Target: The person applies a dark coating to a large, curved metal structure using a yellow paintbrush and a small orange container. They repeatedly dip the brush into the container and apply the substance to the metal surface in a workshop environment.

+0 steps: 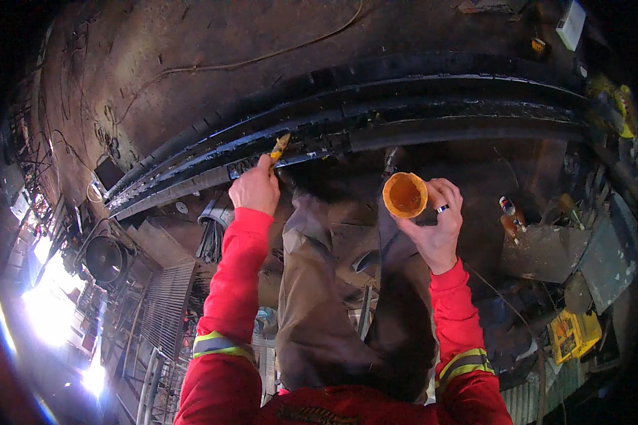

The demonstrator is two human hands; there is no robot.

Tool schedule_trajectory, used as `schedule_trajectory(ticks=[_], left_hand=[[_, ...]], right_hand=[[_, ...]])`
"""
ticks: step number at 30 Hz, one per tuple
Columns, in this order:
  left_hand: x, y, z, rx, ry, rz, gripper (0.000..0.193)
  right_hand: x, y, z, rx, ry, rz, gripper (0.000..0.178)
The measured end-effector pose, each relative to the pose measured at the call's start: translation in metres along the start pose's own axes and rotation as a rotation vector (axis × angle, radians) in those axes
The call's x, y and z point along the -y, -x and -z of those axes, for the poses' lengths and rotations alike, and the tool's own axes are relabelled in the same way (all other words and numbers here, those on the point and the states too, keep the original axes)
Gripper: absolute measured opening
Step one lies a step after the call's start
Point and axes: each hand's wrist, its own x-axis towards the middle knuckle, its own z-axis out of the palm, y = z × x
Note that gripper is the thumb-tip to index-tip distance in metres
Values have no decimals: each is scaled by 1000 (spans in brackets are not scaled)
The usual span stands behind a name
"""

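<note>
My left hand (255,187) is closed round a small yellow paintbrush (280,146), its tip pointing up and away over the long dark metal beams (347,106). In my right hand (439,223) is a round orange-stained cup (405,195). Its mouth faces up, and the inside is coated orange; how much it holds I cannot tell. Thumb and fingers wrap the cup's right side, and a ring shows on one finger. The brush and the cup are well apart. Whether the brush touches a beam is unclear.
A cable (262,58) crosses the brown floor beyond the beams. To the right stand a metal box (546,251) with bottles (509,207) beside it and a yellow case (575,336). On the left are a round fan-like thing (106,258) and a metal grating (169,306).
</note>
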Motion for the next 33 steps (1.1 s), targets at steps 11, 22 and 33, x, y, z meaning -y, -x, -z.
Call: schedule_trajectory(ticks=[11, 22, 33], left_hand=[[-24, -35, -7, -63, 136, -42, 20], [-58, -7, 4, 28, 83, -299, 18], [-61, -21, 2, 21, 136, -302, 19]], right_hand=[[-2, -2, 1, -16, -9, 41, 64], [-10, 2, 5, -19, -20, 25, 66], [-15, -4, 7, -27, -37, 29, 66]])
